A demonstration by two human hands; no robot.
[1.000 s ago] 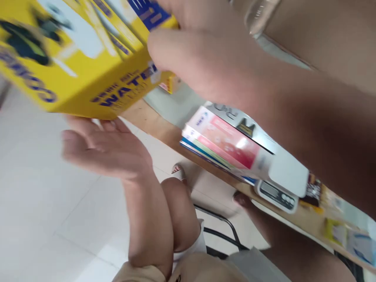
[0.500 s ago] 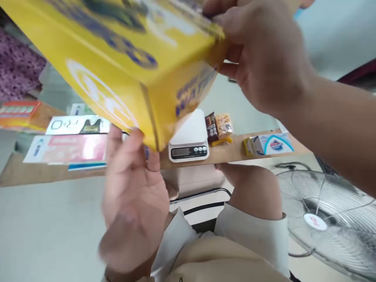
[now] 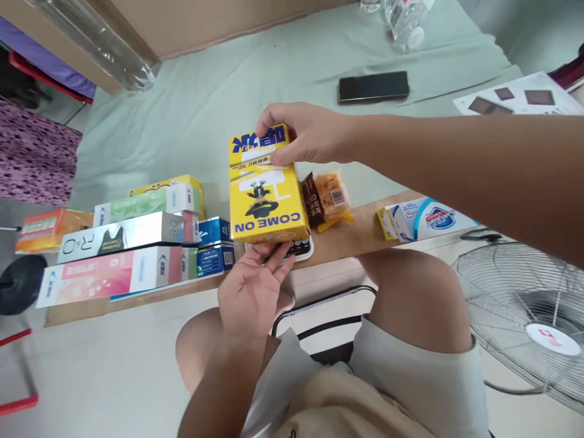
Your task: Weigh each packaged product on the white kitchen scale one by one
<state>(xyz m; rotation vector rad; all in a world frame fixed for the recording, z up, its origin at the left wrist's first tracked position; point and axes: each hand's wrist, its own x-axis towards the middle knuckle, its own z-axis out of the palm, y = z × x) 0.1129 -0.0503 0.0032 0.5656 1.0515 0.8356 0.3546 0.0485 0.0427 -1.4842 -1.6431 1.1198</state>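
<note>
A yellow carton printed "COME ON" [image 3: 267,194] lies face up over the kitchen scale [image 3: 303,248], hiding most of it; only part of the scale's front panel shows. My right hand [image 3: 308,134] is closed on the carton's far end, thumb on the top face and fingers at the far side. At the near edge, my left hand [image 3: 253,283] is palm up with fingers stretched out. Its fingertips are by the carton's lower edge and over the scale's panel; whether they bear any weight I cannot tell. A brown cocoa packet [image 3: 312,198] and a clear snack pack [image 3: 333,191] lie just right.
Several toothpaste-like cartons [image 3: 118,237] and blue boxes [image 3: 214,258] are stacked left. An orange box [image 3: 50,230] is farther left. Rightward are a blue-and-white box [image 3: 424,219] and a floor fan [image 3: 524,316]. A phone [image 3: 374,87] and bottle [image 3: 406,21] lie behind.
The yellow carton has gone from close to my face down and away to the scale, turning face up. Both hands moved with it; my left hand's fingers now sit at its near edge.
</note>
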